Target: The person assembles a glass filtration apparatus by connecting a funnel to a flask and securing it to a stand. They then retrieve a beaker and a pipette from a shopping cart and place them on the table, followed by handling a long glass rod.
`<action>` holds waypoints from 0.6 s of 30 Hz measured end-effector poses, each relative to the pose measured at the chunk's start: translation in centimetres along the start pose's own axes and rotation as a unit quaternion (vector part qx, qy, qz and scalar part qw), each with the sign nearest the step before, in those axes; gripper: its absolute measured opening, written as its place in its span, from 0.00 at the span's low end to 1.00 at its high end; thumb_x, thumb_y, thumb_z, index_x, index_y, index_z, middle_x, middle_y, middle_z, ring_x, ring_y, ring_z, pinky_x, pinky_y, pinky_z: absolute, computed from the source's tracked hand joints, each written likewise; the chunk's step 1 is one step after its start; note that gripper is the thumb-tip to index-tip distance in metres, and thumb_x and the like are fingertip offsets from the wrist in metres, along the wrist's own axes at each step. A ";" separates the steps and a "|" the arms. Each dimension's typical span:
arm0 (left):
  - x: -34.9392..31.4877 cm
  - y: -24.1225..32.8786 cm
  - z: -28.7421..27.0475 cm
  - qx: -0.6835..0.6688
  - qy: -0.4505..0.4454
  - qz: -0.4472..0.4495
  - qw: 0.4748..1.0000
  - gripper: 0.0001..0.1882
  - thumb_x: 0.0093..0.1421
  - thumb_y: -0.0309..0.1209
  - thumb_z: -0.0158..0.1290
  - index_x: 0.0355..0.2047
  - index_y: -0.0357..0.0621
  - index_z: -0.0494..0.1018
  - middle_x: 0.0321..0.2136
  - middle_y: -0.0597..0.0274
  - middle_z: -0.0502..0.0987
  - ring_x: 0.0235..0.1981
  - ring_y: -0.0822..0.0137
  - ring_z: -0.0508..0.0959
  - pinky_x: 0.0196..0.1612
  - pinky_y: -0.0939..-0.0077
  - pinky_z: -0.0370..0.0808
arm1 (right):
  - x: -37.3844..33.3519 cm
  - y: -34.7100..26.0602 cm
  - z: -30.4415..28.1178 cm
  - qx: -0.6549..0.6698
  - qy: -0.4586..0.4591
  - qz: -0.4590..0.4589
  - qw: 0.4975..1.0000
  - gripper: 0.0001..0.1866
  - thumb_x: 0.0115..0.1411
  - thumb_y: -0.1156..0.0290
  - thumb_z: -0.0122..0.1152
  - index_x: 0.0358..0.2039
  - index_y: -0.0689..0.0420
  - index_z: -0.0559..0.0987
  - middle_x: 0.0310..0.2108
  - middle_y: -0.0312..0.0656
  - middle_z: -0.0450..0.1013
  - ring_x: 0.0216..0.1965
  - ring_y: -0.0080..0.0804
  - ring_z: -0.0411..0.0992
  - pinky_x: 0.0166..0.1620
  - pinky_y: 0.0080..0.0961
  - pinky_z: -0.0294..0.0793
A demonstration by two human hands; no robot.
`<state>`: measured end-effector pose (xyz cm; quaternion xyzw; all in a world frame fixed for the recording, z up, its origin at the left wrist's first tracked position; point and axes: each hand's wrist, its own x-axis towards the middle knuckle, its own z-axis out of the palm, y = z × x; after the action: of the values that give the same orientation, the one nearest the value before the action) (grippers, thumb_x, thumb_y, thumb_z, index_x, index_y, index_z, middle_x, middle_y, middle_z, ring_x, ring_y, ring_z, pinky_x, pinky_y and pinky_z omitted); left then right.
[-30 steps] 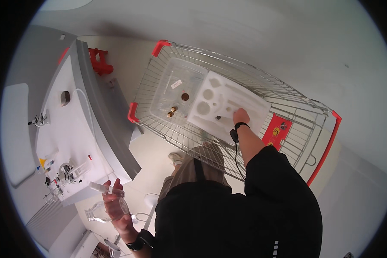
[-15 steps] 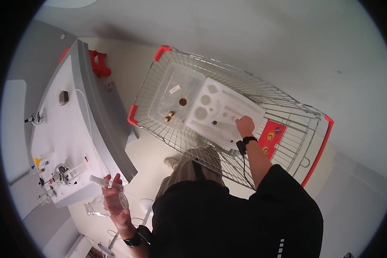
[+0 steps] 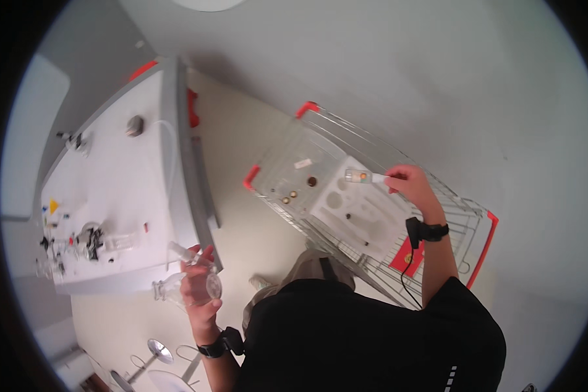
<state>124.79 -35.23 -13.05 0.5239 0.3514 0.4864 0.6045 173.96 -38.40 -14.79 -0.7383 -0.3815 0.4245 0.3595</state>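
My left hand (image 3: 201, 287), low on the left, has its fingers wrapped round a clear glass flask (image 3: 170, 289). A clear tube-like glass piece (image 3: 184, 252) also lies across its fingers. My right hand (image 3: 408, 183) pinches a small clear glass vessel (image 3: 358, 176) by its narrow whitish end, with an orange-yellow spot on its body. That vessel is above a white foam tray (image 3: 326, 212) with round and long cut-outs. Beside the tray is a clear plastic bin (image 3: 277, 168) with several small brown bottles (image 3: 312, 181). Both sit in a wire shopping cart (image 3: 366, 134).
On the left is a white-topped bench (image 3: 127, 183) with clamps and glassware (image 3: 93, 240), a yellow funnel (image 3: 53, 205) and a brownish-grey block (image 3: 134, 126). A red panel (image 3: 404, 258) lies in the cart. Stools (image 3: 160, 351) stand at lower left.
My right hand has lifted the small glass vessel up out of the foam tray. My left hand still holds the flask. The whole view has shifted, with the bench and cart lying further right.
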 end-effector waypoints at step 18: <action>-28.4 10.2 -33.5 -0.044 0.206 0.038 0.977 0.31 0.43 0.31 0.67 0.48 0.42 0.70 0.61 0.54 0.61 0.64 0.52 0.60 0.64 0.57 0.54 | -10.1 -16.6 55.1 -0.047 -0.304 -0.235 0.922 0.08 0.52 0.79 0.63 0.35 0.62 0.78 0.26 0.31 0.72 0.28 0.16 0.69 0.34 0.15 0.70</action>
<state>83.28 -52.82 -12.33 0.3985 0.4264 0.6212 0.5230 116.49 -28.30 -18.06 -0.4786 -0.6549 0.5132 0.2805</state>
